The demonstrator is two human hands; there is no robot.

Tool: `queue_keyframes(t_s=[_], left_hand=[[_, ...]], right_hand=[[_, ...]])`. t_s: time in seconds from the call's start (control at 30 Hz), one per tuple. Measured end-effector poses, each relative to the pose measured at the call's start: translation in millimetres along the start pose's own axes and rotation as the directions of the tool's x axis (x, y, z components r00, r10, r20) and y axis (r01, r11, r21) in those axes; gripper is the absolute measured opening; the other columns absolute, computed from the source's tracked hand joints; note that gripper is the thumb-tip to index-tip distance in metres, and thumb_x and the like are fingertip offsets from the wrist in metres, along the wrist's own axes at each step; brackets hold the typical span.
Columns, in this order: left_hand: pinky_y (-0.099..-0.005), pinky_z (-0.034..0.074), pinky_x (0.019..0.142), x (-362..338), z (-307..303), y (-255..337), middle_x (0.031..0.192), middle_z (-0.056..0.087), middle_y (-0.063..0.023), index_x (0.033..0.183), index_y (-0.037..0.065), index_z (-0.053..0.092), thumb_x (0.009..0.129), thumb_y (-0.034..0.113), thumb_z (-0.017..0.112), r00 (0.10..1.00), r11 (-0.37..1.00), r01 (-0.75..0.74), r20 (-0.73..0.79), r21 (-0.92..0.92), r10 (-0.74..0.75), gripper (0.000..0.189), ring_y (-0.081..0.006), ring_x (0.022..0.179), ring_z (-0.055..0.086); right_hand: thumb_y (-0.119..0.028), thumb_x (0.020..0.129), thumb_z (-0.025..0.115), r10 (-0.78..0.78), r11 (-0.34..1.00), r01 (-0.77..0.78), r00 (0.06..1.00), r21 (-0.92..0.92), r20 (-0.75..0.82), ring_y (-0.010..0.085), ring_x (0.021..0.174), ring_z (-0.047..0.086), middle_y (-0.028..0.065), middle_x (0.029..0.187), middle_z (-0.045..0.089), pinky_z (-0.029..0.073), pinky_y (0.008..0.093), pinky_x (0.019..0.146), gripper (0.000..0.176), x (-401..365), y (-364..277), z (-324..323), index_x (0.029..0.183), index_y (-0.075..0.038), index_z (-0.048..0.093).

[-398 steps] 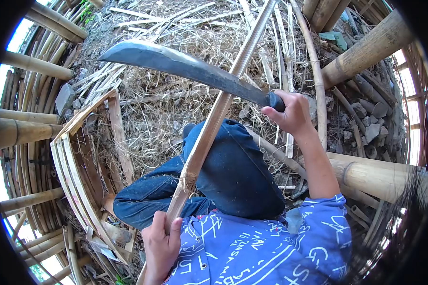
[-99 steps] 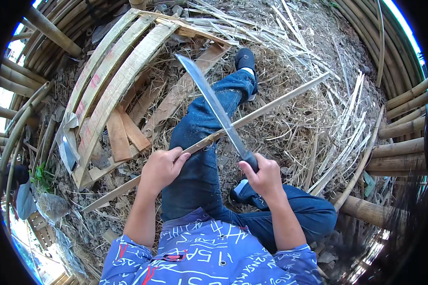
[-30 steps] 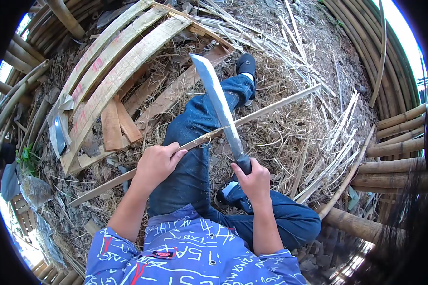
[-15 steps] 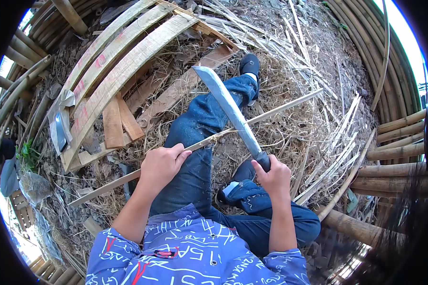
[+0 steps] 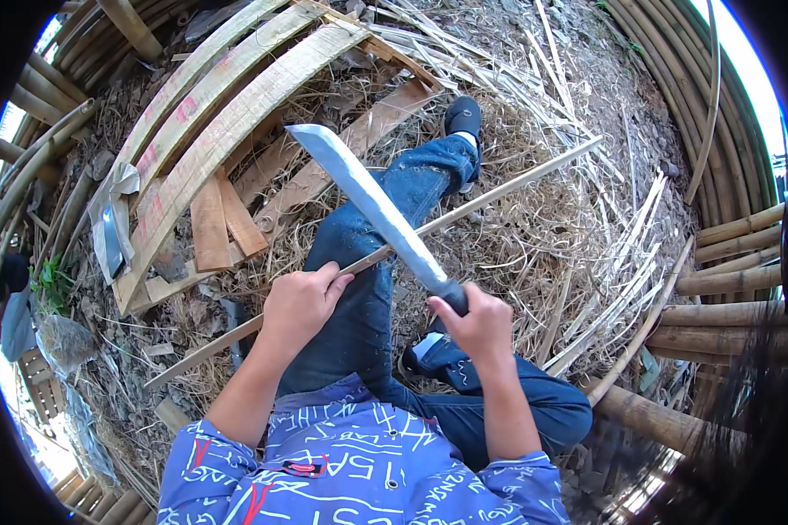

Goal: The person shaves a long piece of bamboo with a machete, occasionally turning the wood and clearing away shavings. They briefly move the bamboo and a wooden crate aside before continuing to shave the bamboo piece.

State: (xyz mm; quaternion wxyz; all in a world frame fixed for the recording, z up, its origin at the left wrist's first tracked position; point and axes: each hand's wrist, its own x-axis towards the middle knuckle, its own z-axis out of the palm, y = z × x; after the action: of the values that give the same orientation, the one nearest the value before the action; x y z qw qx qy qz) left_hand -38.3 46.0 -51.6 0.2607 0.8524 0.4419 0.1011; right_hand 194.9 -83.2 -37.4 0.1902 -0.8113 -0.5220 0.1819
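Observation:
My left hand is closed around a long thin bamboo strip, which slants across my raised thigh from lower left to upper right. In my right hand is the dark handle of a machete, fingers wrapped round it. The broad grey blade points up and to the left. It crosses over the strip a short way beyond my left hand, its lower part overlapping the strip in this view. Part of the strip is hidden beneath my left hand and forearm.
Pale wooden slats joined in a frame lie at upper left, with a plastic-wrapped piece on their near end. Short boards rest beside them. Fibrous shavings and thin split strips cover the ground. Bamboo poles border the right side.
The machete and my right hand have moved left, bringing the blade's crossing point closer to my left hand. The strip has shifted slightly to the right and its far end sits higher.

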Motion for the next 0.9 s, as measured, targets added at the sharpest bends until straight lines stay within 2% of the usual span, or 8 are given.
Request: queue_keyframes(t_s=[0.07,0.13,0.2,0.4,0.53,0.67,0.73,0.9], left_hand=[[-0.0481,0.046,0.049,-0.5,-1.2,-2.9,0.058,0.059,-0.0162,0.079,0.009,0.057,0.094,0.037,0.056,1.000,1.000,-0.016,-0.019,-0.008,0.016,0.032,-0.0376,0.055,0.060],[-0.0474,0.046,0.049,-2.0,-1.3,-4.7,0.057,0.057,-0.0156,0.079,0.010,0.056,0.094,0.038,0.056,1.000,1.000,-0.018,-0.017,-0.010,0.017,0.031,-0.0370,0.055,0.060],[-0.0477,0.045,0.051,-1.4,-5.1,0.5,0.058,0.056,-0.0171,0.078,0.009,0.056,0.093,0.036,0.057,1.000,1.000,0.008,0.001,0.005,-0.008,0.031,-0.0380,0.057,0.059],[-0.0478,0.044,0.052,4.0,-7.1,5.2,0.059,0.055,-0.0183,0.078,0.007,0.057,0.093,0.034,0.058,0.999,1.000,0.029,0.026,0.003,-0.029,0.031,-0.0391,0.059,0.059],[-0.0475,0.043,0.052,3.7,-4.1,5.2,0.059,0.054,-0.0193,0.077,0.006,0.056,0.093,0.032,0.059,0.999,0.996,0.040,-0.003,-0.075,-0.041,0.031,-0.0393,0.058,0.058],[-0.0471,0.042,0.051,4.2,-5.7,6.7,0.059,0.053,-0.0204,0.077,0.004,0.056,0.092,0.030,0.060,0.999,0.998,0.049,0.015,-0.031,-0.048,0.031,-0.0402,0.058,0.057],[-0.0467,0.041,0.051,4.2,-5.5,3.5,0.059,0.053,-0.0213,0.076,0.003,0.056,0.092,0.029,0.061,0.999,0.998,0.044,0.008,-0.043,-0.044,0.031,-0.0412,0.059,0.057],[-0.0485,0.043,0.053,4.4,-5.5,-4.4,0.059,0.055,-0.0202,0.078,0.005,0.059,0.093,0.036,0.058,0.998,0.995,0.054,0.042,-0.089,-0.050,0.034,-0.0409,0.059,0.058]], right_hand=[[-0.054,0.081,0.068,0.007,0.993,-0.012,0.999,-0.115,-0.046,0.0366,0.058,0.064,0.0163,0.060,0.062,0.049,0.0450,0.055,0.051,6.3,13.9,-15.8,0.075,-0.005,0.060],[-0.052,0.083,0.066,0.156,0.978,-0.171,0.980,-0.121,-0.125,0.0365,0.060,0.064,0.0173,0.061,0.061,0.049,0.0462,0.057,0.050,14.3,46.8,-26.6,0.077,-0.003,0.061],[-0.049,0.087,0.064,0.335,0.937,-0.349,0.915,-0.027,-0.224,0.0340,0.057,0.062,0.0170,0.059,0.059,0.046,0.0453,0.056,0.050,21.1,81.2,-37.1,0.076,-0.001,0.061],[-0.044,0.091,0.061,0.445,0.895,-0.402,0.838,0.194,-0.316,0.0194,0.051,0.051,0.0087,0.054,0.053,0.040,0.0375,0.052,0.048,8.4,116.5,-45.7,0.072,0.001,0.062],[-0.042,0.089,0.064,0.334,0.919,-0.273,0.922,0.285,-0.194,0.0176,0.050,0.051,0.0077,0.054,0.053,0.040,0.0358,0.052,0.043,3.5,69.9,-33.1,0.078,0.000,0.064],[-0.048,0.084,0.068,0.174,0.970,-0.168,0.985,0.177,-0.015,0.0342,0.058,0.064,0.0173,0.060,0.061,0.048,0.0441,0.055,0.046,-4.9,34.1,4.9,0.078,-0.002,0.062],[-0.052,0.082,0.068,0.134,0.980,-0.131,0.991,0.151,-0.009,0.0400,0.062,0.064,0.0197,0.061,0.061,0.049,0.0485,0.057,0.050,-5.1,17.7,18.0,0.076,-0.003,0.060],[-0.057,0.083,0.064,0.105,0.993,-0.102,0.993,0.064,-0.057,0.0393,0.059,0.064,0.0186,0.060,0.062,0.050,0.0483,0.056,0.053,6.9,22.2,8.4,0.076,-0.005,0.060]])
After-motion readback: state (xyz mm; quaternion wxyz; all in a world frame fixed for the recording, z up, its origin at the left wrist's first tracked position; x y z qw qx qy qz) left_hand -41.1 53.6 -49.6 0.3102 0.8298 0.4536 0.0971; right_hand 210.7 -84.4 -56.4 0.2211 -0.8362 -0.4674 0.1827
